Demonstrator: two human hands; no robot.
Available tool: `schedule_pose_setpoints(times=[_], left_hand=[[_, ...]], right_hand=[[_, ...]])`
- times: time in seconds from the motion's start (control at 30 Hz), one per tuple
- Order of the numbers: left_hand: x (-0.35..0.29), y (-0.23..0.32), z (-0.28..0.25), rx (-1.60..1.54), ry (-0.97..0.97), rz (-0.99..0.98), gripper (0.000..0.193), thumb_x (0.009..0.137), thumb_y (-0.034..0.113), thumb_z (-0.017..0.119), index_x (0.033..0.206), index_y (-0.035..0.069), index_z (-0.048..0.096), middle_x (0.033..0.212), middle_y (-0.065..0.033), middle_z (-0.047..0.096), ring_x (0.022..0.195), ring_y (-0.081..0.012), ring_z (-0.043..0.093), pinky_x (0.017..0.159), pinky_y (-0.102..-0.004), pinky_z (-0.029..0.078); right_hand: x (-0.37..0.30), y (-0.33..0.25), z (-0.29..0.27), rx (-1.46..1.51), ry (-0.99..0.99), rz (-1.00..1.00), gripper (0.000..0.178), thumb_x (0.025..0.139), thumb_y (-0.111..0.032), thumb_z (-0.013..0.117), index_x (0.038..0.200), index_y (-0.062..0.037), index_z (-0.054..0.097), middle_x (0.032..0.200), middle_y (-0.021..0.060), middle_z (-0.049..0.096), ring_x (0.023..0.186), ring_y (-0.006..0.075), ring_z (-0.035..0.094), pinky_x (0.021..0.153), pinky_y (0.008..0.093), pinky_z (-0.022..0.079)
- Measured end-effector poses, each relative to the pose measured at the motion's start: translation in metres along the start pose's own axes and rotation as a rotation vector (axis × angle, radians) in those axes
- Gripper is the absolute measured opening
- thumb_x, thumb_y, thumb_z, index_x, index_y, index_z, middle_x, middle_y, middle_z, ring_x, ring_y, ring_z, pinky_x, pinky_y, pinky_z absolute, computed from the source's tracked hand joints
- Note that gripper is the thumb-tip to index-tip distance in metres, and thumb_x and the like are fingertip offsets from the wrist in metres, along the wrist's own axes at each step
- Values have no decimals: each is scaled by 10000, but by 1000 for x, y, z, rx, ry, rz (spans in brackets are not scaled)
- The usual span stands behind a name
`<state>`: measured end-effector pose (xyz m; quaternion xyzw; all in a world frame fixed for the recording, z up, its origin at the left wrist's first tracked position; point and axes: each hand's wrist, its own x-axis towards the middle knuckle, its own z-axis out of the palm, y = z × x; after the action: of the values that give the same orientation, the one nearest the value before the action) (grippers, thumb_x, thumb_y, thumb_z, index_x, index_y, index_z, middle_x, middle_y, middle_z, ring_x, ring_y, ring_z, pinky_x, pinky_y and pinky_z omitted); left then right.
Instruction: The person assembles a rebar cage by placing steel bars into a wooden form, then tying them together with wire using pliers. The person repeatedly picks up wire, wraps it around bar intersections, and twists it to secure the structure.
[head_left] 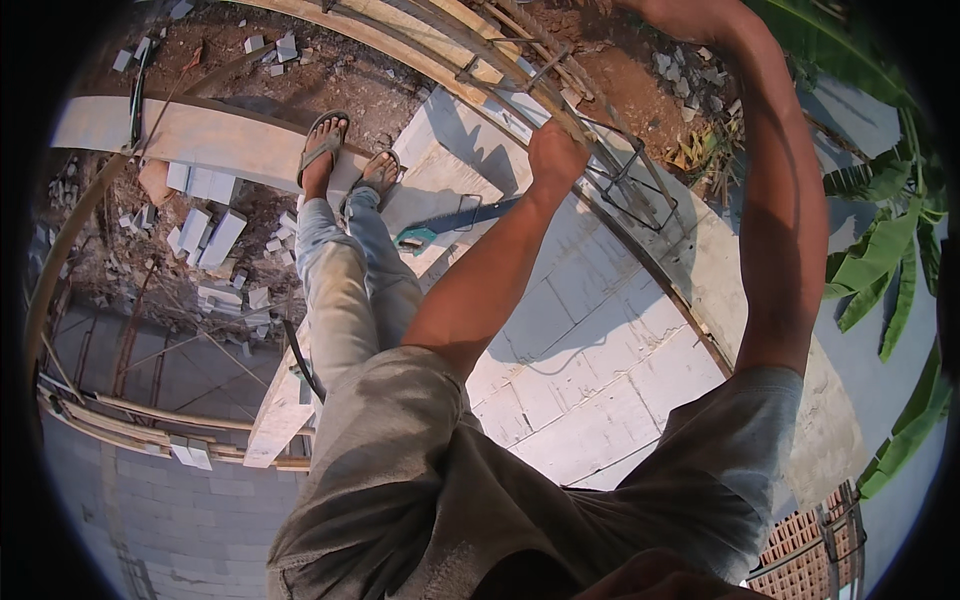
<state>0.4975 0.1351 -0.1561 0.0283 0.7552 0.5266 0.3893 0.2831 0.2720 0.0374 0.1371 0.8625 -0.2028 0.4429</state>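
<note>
My left hand is closed around the end of a wooden board, beside the steel rebar cage. The cage lies along the top of a pale block wall, its bent stirrups standing out past my hand. My right arm reaches far forward and bends left, and its hand passes out of view at the upper edge. Below my left wrist, a handsaw with a teal handle lies on a pale board; my left forearm covers the end of its blade.
My sandalled feet stand by a wooden plank above rubble ground. Broken pale blocks lie beneath it on the left. The block wall stretches to my right, with banana leaves beyond. Bamboo poles run at lower left.
</note>
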Motion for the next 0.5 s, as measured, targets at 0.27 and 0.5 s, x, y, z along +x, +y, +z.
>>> schedule_pose_setpoints(times=[0.27,0.5], left_hand=[[9,-3,-3,4,133,202,358,698,233,813,695,33,516,658,-142,607,634,-343,606,591,-399,490],[2,4,-6,-14,41,62,292,704,191,786,780,5,574,691,-157,620,667,-380,597,607,-411,493]], right_hand=[[-12,-25,-19,52,-35,-123,334,838,-168,570,1155,-85,637,900,123,696,816,207,627,731,328,498],[17,11,-4,-153,-182,-144,335,880,-209,556,1184,-81,617,945,140,696,833,219,627,737,330,490]])
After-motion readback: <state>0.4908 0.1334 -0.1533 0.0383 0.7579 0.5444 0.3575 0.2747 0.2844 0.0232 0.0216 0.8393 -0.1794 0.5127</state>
